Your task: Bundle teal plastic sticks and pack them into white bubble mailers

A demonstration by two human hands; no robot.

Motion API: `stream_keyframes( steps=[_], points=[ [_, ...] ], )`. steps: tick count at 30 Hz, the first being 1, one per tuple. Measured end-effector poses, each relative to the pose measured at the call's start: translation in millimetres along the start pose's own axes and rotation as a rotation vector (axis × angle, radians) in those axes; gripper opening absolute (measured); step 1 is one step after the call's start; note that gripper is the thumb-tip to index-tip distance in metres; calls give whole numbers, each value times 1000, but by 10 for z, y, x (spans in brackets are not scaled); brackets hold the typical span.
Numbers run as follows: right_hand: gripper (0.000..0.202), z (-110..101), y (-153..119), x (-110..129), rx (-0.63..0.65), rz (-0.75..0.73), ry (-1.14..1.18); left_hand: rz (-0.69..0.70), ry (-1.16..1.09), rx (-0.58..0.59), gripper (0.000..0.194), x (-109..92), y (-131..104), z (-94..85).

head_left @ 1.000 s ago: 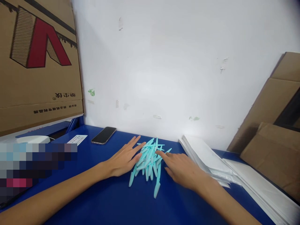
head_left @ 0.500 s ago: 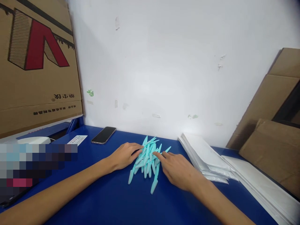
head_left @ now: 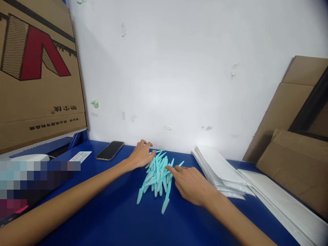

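Observation:
A loose pile of light-blue plastic pieces [head_left: 159, 174], long and pointed with wider ends, lies on the blue table [head_left: 115, 212]. At the pile's back left edge is my left hand [head_left: 142, 154], fingers apart and bent, the thumb close to the pieces. From the right, my right hand [head_left: 191, 182] reaches to the pile with its index finger stretched over the pieces. Its other fingers are curled and partly hidden. Neither hand visibly lifts a piece. Two pieces stick out toward the front, one at the left and one at the right.
A phone [head_left: 110, 150] and a printed card [head_left: 80, 156] lie at the left. White envelopes [head_left: 217, 167] are stacked right of the pile, with more white packets [head_left: 282, 201] beyond. Cardboard boxes stand at the left [head_left: 46, 95] and right [head_left: 294, 164]. A white wall [head_left: 164, 68] rises behind.
My left hand has moved back and slightly left, to the rear edge of the pile. A piece at the back now lies more sideways. My right hand has barely moved; the view has shifted slightly.

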State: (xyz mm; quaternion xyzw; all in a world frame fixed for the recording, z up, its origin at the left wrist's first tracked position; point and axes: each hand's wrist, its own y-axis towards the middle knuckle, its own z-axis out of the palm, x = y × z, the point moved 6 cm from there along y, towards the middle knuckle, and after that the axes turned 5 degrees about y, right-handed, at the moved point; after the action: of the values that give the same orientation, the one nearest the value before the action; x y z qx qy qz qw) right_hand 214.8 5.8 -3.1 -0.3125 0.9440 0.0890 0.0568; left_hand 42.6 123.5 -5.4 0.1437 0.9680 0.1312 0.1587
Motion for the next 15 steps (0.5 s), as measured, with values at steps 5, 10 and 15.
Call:
stream_keyframes(
  steps=[5,10,15],
  points=[
    [49,-14,-34,-49,-14,24,-6,-241,54,290,60,-131,499,210],
    [47,-3,-53,-59,-18,22,-18,-324,48,620,35,-282,565,335],
    [47,18,-47,-43,-7,20,-42,-336,79,763,35,-342,448,418]
  ],
)
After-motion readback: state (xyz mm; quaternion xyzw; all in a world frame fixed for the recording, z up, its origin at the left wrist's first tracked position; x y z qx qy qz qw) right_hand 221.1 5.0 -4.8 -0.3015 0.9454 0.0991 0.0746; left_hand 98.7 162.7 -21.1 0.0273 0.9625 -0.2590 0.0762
